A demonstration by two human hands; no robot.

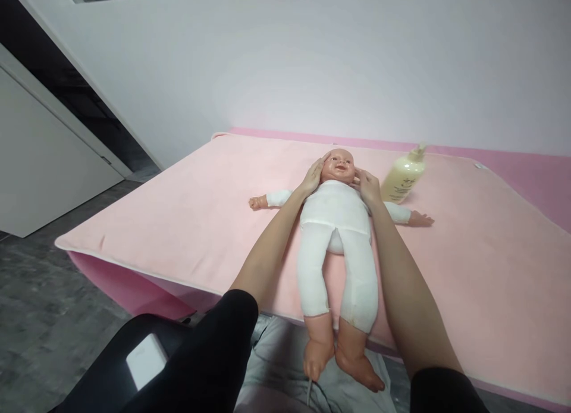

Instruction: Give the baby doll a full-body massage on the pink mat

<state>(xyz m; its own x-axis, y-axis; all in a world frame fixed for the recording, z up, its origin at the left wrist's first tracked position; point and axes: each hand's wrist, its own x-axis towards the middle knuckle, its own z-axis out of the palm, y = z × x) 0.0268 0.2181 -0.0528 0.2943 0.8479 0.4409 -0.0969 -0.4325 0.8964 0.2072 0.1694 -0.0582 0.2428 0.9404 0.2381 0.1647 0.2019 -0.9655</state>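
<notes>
A baby doll with a white cloth body lies on its back on the pink mat, arms spread and feet over the front edge. My left hand rests flat along one side of the doll's head, fingers stretched out. On the other side of the head, my right hand is held against it near the ear, its fingers extended and partly hidden behind the head. Just right of that hand stands a pale yellow pump bottle.
A white wall rises behind the table. A darker pink surface shows beyond the mat at the right. Below left, a white square object lies on something black. A thin cable hangs by the doll's feet.
</notes>
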